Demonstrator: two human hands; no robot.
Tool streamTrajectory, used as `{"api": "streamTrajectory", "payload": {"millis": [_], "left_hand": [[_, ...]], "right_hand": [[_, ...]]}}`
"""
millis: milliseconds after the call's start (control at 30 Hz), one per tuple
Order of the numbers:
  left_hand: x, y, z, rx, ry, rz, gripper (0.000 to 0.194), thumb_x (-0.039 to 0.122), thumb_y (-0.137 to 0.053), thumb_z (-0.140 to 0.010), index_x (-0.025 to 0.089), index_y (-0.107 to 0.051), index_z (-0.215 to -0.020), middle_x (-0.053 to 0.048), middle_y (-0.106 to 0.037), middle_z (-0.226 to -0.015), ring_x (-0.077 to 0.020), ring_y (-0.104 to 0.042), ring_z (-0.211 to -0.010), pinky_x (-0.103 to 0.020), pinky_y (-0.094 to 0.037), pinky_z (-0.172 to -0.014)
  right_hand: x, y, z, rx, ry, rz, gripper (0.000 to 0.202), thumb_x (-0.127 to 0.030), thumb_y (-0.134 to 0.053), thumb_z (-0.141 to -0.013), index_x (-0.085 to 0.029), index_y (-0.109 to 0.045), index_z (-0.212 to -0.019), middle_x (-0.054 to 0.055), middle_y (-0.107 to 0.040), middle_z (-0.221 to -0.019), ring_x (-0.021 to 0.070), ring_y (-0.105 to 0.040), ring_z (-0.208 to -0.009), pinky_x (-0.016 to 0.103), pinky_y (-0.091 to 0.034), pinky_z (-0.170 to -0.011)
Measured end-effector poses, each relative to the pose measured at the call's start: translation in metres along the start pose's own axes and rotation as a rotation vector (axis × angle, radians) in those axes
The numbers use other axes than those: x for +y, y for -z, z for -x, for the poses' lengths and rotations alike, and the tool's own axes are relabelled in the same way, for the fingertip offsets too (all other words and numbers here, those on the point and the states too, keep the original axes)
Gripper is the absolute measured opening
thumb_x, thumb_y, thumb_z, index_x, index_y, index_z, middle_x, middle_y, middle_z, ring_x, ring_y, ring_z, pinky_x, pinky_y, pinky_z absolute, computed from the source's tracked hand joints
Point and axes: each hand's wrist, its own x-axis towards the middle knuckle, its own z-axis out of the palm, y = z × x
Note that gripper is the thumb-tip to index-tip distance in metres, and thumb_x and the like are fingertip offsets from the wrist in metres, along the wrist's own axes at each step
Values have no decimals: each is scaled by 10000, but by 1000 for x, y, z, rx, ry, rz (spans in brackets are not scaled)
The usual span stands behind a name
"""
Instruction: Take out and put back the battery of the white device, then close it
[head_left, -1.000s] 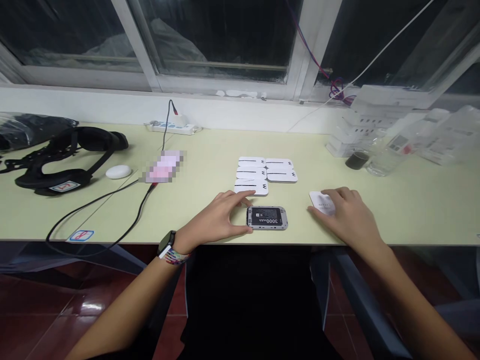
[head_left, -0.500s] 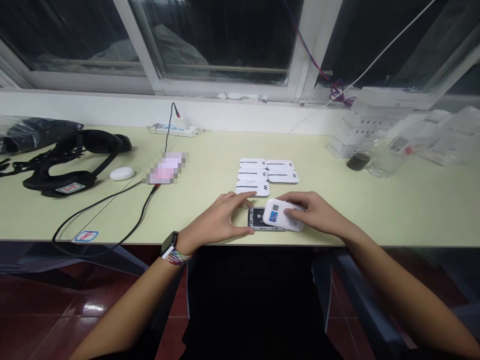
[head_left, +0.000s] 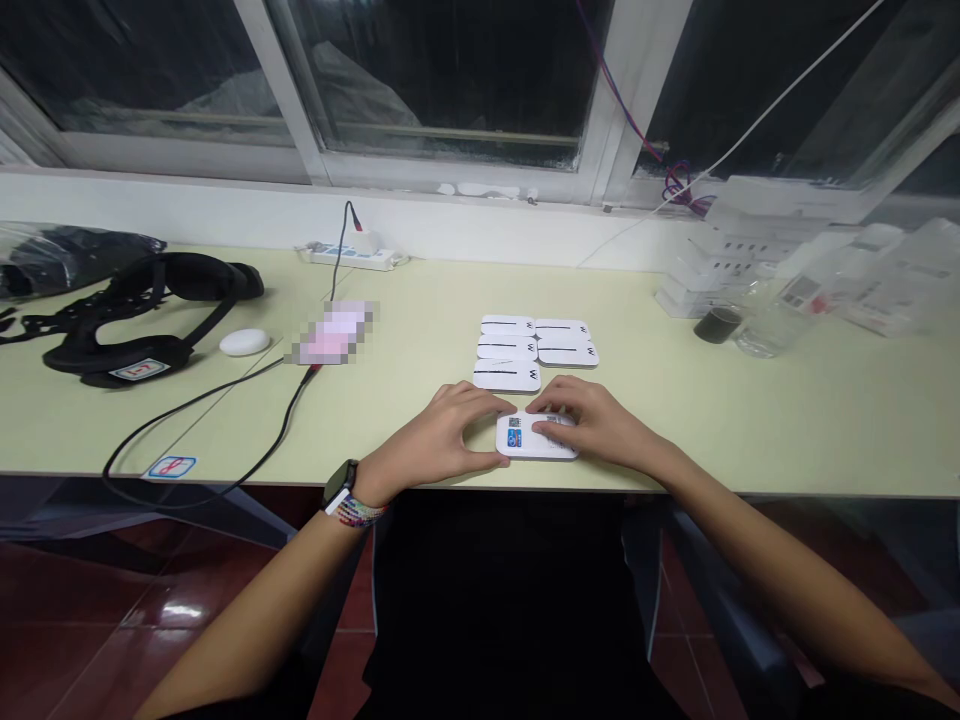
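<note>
head view: the white cover (head_left: 517, 448) has just swung across and lies flat over the device (head_left: 536, 459) near the table (head_left: 435, 300) edge, so the battery is hidden; left hand (head_left: 442, 430) pinches one end, right hand (head_left: 604, 425) grips the cover, thumb on top.

The left wrist (head_left: 372, 484) wears a dark watch (head_left: 340, 484), a white strip (head_left: 336, 502) and a multicoloured, beaded-looking band (head_left: 358, 513). Below the tabletop's (head_left: 795, 420) near edge, black clothing (head_left: 502, 600) covers the torso.
</note>
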Motion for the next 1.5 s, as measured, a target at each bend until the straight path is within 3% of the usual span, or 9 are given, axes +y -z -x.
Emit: {"api": "streamTrajectory", "payload": {"millis": [233,433,733,967,1033,1233,1367,1500], "left_hand": [[1,0,0,-19,4,-6,523,434,-858,-915,284,-687,-1386,-47,-728,-1351,-326,-553,-1312,-506,-445,-1161],[-2,-1,2,-5,-36,-19,510,414,-827,-943,279,-680,-1412,-76,-702,-1354,-328,-551,-1319,-500,-470,-1140],[4,0,1,59,-162,-195,454,416,-746,-987,267,-726,-1415,-60,-778,-1250,-312,-623,-1243,-495,-465,-1113],[3,-3,0,58,-205,-292,413,379,-713,-1002,261,-739,-1396,-74,-789,-1206,-310,-665,-1171,-500,-480,-1092],[3,-3,0,60,-216,-319,445,364,-695,-1010,255,-705,-1442,-84,-787,-1196,-317,-670,-1166,-503,-488,-1082],[8,-6,3,103,-219,-400,698,308,-634,-1045,194,-396,-1691,-161,-755,-1318,-356,-660,-1230,-527,-517,-1061],[10,-8,2,120,-215,-415,566,316,-659,-1052,219,-532,-1595,-139,-757,-1363,-369,-638,-1286,-544,-505,-1077],[8,-8,1,123,-253,-391,412,158,-548,-1091,236,-636,-1486,-106,-744,-1435,-329,-671,-1297,-529,-512,-1074]], "right_hand": [[5,3,31,160,88,63,185,-300,-649,-1059,-283,-766,-1202,88,-717,-1188,265,-697,-1126,469,-612,-948],[7,0,58,147,203,167,356,-288,-742,-1004,-316,-698,-1356,98,-709,-1336,316,-639,-1289,554,-602,-1049],[10,-7,58,191,297,240,389,-265,-746,-1004,-289,-651,-1381,123,-733,-1297,317,-677,-1227,542,-632,-980],[9,-6,59,164,268,245,377,-270,-712,-1014,-307,-655,-1385,120,-733,-1314,327,-680,-1250,573,-644,-986],[8,-6,59,158,263,259,381,-266,-704,-1018,-300,-645,-1393,125,-732,-1305,327,-682,-1241,571,-644,-983],[9,-8,58,165,282,340,466,-222,-647,-1041,-275,-579,-1499,145,-726,-1320,333,-693,-1205,554,-642,-949],[13,-10,57,217,313,349,482,-182,-637,-1036,-274,-584,-1506,132,-744,-1302,317,-706,-1179,535,-647,-940],[13,-11,57,230,328,357,470,-159,-609,-1049,-265,-592,-1506,127,-763,-1283,312,-714,-1175,546,-655,-937]]}}
